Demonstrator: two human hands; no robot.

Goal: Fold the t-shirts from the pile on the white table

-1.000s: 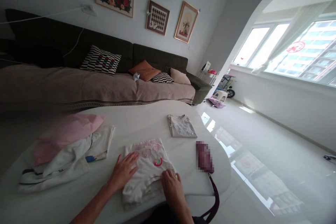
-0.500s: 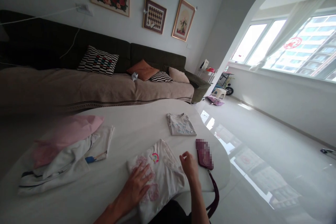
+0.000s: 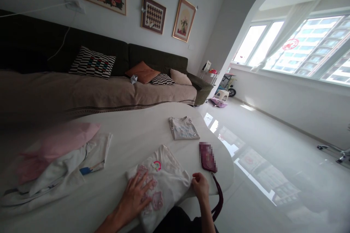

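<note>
A white T-shirt point(image 3: 175, 174) with pink appliqués and a small rainbow lies partly folded at the table's near edge. My left hand point(image 3: 135, 194) rests flat on its pink patches, fingers spread. At the shirt's right corner is my right hand point(image 3: 201, 185), its fingers closed in a pinch on the edge of the cloth; the fingertips are partly hidden. Beyond the shirt lies a folded light T-shirt point(image 3: 184, 128). A dark red pouch point(image 3: 207, 157) with a wrist strap sits right of my right hand, its face blurred out.
On the white table point(image 3: 131, 127), a pile of pink cloth point(image 3: 62, 140) and white clothes point(image 3: 62, 174) lies to the left. A covered sofa point(image 3: 109, 93) with several cushions stands behind. Shiny floor tiles point(image 3: 257, 145) stretch along the right, with a wheeled chair base point(image 3: 336, 153) at the edge.
My right hand has moved down to the shirt's right corner, and the neckline edge there looks folded inward. My left hand stays flat on the shirt. The view has turned slightly right.
</note>
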